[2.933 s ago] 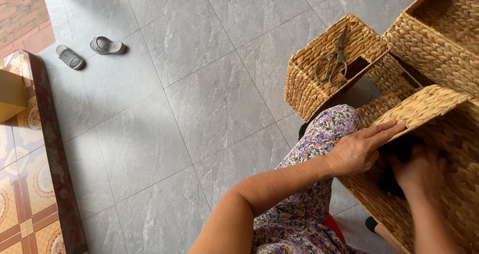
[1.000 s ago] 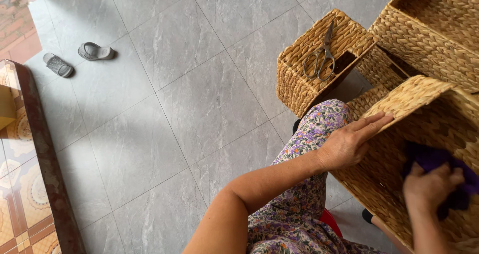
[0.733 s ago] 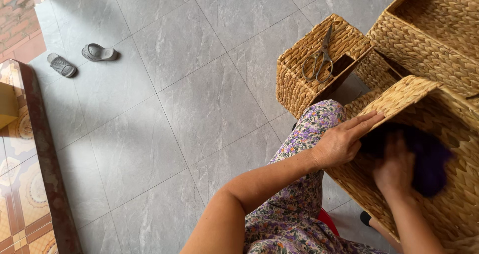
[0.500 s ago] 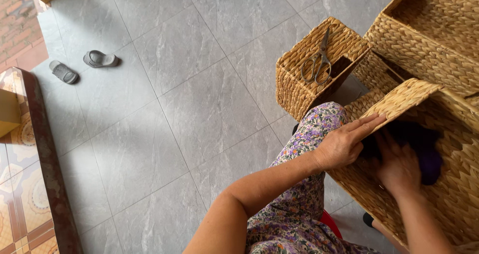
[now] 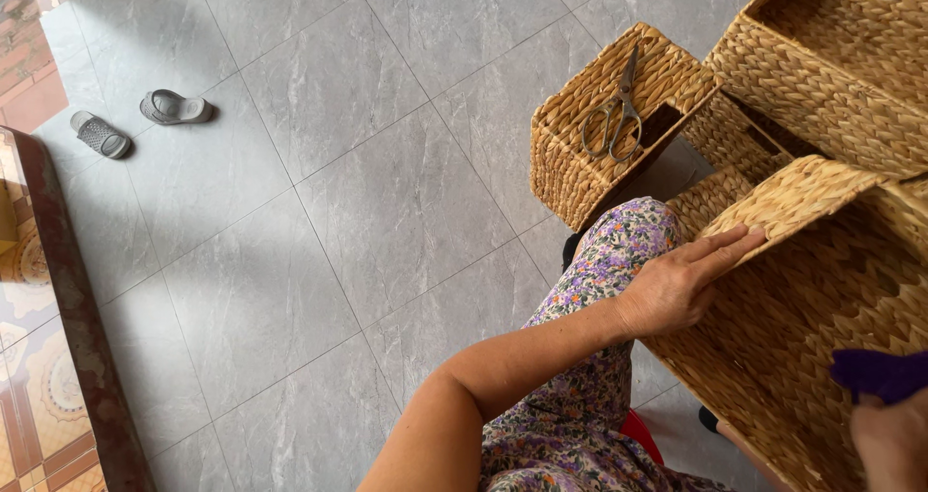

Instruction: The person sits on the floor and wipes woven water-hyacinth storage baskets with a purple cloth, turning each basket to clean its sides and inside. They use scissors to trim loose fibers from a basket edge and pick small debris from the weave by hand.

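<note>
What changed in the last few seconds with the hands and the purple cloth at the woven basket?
The right hand has drawn the dark purple cloth out from deep inside the big woven straw basket, toward the lower right edge of view. The left hand stays flat on the basket's rim. The metal scissors still lie on the smaller woven basket.
</note>
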Demonstrator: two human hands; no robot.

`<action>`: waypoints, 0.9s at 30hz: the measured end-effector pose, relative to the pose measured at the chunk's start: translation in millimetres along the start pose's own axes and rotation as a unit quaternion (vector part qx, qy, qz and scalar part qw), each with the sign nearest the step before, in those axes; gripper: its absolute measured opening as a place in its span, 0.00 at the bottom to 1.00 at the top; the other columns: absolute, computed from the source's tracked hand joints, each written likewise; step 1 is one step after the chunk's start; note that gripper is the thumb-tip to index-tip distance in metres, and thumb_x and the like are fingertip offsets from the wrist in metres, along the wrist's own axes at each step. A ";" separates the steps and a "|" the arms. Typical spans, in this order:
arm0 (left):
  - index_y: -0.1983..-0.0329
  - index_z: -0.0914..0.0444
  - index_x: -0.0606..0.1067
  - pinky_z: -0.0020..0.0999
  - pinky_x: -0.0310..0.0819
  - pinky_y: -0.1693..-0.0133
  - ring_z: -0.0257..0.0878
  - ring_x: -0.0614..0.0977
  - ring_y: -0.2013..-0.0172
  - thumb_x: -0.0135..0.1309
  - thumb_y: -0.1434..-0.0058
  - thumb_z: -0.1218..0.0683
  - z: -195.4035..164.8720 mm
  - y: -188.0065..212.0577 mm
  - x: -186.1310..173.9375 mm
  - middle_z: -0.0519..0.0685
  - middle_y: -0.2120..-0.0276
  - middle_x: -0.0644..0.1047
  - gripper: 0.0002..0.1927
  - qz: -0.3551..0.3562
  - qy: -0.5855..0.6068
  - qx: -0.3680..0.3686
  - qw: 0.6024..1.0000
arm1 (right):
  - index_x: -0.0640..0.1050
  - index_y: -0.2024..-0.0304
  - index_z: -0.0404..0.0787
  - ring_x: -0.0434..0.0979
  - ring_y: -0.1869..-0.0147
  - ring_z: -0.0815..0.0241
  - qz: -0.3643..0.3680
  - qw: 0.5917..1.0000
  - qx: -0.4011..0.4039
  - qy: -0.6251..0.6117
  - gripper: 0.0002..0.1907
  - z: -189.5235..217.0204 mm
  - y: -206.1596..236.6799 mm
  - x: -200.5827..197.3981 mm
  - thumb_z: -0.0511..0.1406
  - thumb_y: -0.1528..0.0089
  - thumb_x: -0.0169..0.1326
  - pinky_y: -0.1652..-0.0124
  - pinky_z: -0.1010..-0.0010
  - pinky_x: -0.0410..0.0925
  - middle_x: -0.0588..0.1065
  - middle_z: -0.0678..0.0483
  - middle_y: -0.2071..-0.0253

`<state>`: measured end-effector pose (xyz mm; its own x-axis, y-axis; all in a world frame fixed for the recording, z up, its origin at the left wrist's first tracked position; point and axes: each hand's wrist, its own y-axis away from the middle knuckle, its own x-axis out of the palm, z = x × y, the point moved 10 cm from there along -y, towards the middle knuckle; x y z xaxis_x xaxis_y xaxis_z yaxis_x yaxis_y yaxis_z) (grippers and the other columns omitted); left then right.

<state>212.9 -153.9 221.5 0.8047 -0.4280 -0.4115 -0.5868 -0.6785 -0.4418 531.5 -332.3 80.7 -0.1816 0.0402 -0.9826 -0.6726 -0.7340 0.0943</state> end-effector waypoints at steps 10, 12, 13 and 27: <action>0.23 0.52 0.58 0.40 0.74 0.34 0.53 0.73 0.32 0.47 0.45 0.69 -11.0 -0.3 -17.4 0.52 0.27 0.65 0.44 -0.036 -0.012 0.005 0.999 | 0.51 0.22 0.34 0.51 0.22 0.29 -0.008 0.976 -0.215 0.001 0.48 206.8 -5.0 7.8 0.42 0.37 0.57 0.34 0.42 0.55 0.40 0.30 0.20; 0.25 0.52 0.61 0.38 0.73 0.33 0.53 0.73 0.32 0.47 0.48 0.69 -16.6 -0.3 -21.2 0.52 0.27 0.66 0.45 -0.041 -0.016 0.011 0.999 | 0.53 0.21 0.36 0.56 0.22 0.35 -0.040 0.947 -0.316 0.034 0.44 254.7 5.7 0.1 0.38 0.37 0.52 0.38 0.45 0.59 0.47 0.33 0.20; 0.25 0.54 0.61 0.40 0.69 0.30 0.54 0.72 0.31 0.47 0.47 0.70 -18.4 -0.1 -24.3 0.54 0.28 0.67 0.44 -0.047 -0.010 0.010 0.999 | 0.55 0.24 0.39 0.57 0.22 0.39 -0.059 0.938 -0.335 0.069 0.43 260.8 8.5 -1.5 0.40 0.39 0.54 0.35 0.45 0.58 0.51 0.39 0.22; 0.26 0.67 0.62 0.39 0.62 0.28 0.55 0.69 0.28 0.45 0.31 0.71 -51.3 -7.5 -7.7 0.62 0.29 0.67 0.30 0.027 0.034 -0.002 0.999 | 0.55 0.23 0.48 0.59 0.27 0.31 0.005 0.998 -0.059 -0.028 0.45 0.3 48.5 -79.5 0.30 0.41 0.56 0.34 0.49 0.59 0.44 0.52 0.20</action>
<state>215.8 -176.2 268.8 0.7762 -0.5034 -0.3796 -0.6293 -0.6556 -0.4174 513.1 -370.8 163.4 -0.2304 0.0683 -0.9707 -0.5818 -0.8093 0.0812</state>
